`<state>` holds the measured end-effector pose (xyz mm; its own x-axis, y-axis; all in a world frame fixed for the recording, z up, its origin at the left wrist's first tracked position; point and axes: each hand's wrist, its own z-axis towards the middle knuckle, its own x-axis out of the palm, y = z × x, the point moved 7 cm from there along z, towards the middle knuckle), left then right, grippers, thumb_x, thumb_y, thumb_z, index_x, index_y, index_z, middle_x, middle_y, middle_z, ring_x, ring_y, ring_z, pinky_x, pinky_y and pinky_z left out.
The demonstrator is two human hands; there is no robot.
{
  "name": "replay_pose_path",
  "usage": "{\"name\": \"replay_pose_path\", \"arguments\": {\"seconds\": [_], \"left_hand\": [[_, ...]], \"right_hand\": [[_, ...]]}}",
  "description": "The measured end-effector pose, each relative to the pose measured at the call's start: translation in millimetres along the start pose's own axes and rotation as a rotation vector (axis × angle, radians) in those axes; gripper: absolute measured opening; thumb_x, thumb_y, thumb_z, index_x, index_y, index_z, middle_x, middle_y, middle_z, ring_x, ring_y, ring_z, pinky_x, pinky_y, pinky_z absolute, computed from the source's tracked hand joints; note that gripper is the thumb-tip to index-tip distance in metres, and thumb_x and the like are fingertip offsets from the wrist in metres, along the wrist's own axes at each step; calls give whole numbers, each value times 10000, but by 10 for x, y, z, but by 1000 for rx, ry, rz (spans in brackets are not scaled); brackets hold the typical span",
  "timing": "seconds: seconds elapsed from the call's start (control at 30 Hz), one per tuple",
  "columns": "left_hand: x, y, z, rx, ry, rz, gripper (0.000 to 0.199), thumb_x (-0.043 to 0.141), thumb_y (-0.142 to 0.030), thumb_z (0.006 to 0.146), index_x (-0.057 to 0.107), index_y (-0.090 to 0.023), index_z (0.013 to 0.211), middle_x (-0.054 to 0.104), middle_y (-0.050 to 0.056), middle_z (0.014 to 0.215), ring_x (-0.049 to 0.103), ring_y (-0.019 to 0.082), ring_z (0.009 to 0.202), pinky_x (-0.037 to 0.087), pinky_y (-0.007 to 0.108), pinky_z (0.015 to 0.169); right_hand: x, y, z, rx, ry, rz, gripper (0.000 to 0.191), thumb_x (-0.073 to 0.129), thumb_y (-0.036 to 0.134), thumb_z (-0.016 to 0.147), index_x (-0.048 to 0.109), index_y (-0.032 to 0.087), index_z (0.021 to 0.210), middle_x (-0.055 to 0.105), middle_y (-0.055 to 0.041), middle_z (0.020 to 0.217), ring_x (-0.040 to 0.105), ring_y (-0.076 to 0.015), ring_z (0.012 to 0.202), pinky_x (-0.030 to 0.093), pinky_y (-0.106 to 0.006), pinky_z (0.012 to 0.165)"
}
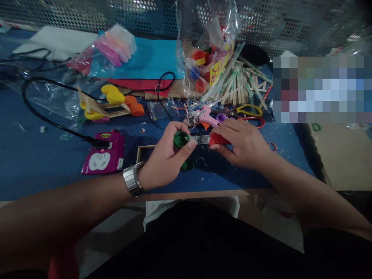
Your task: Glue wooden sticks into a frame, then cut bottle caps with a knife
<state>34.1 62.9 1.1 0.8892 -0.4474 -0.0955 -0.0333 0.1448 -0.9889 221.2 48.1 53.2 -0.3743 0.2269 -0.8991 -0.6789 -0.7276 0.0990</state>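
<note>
Cap of green plastic (181, 140) pinched in the left hand (167, 161) above the desk (221, 178), left of the red-handled cutter (216, 139) clasped in the right hand (245, 144), with its long axis sideways and blade (202, 140) toward the cap.

Held cap (181, 140) left of cutter (219, 139); socket (104, 152) on table (43, 155), left of both. Glue gun (205, 113) behind cutter, bag (197, 23) behind glue gun, sticks (238, 83) right of bag.
</note>
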Motion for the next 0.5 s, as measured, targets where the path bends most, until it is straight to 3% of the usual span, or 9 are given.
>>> {"name": "replay_pose_path", "arguments": {"seconds": [0.2, 0.33, 0.5], "left_hand": [[32, 11, -4, -30, -22, -170, 314, 651, -496, 1072, 499, -240, 1170, 497, -10, 934, 494, 100, 697, 451, 293, 636], [-40, -51, 50, 15, -120, -389, 324, 718, -483, 1038, 508, -239, 1066, 484, -37, 830, 485, 94, 675, 458, 257, 621], [-32, -26, 131, -58, -128, -562, 460, 709, -654, 984, 591, -210, 990, 481, -35, 720, 467, 96, 614, 442, 244, 578]], "right_hand": [[-15, -1, 2, 16, 15, 5, 494, 495, 584, 1119, 730, 150, 1135, 772, -129, 1021, 681, -264, 878, 481, -393, 736], [-27, -98, -21, 65, 25, -13, 451, 513, 566, 1111, 718, 164, 1124, 768, -135, 1042, 689, -278, 908, 498, -403, 764], [-54, -220, -39, 117, 18, -27, 401, 536, 534, 1100, 711, 174, 1121, 754, -135, 1013, 692, -285, 888, 508, -407, 758]]}}
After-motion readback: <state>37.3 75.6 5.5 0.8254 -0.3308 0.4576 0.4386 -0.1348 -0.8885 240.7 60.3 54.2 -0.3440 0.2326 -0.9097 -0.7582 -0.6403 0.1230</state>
